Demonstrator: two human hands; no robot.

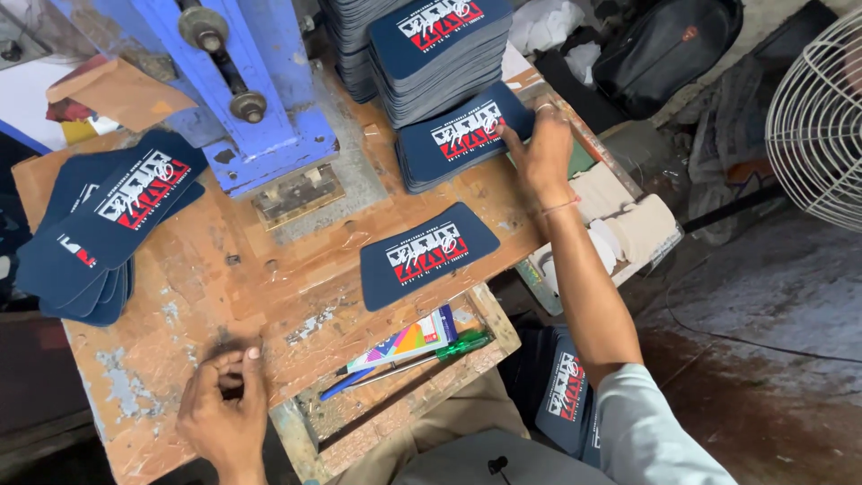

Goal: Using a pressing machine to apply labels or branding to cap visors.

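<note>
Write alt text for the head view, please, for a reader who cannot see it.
A person's right hand rests on a low stack of navy printed panels on a worn wooden workbench. The left hand sits at its near edge. One single panel lies between them, by a blue press.

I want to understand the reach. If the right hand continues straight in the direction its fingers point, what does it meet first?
The right hand rests on the low pile of dark blue printed pieces. Going straight on, it would probably meet the taller pile behind; depth is unclear.
</note>
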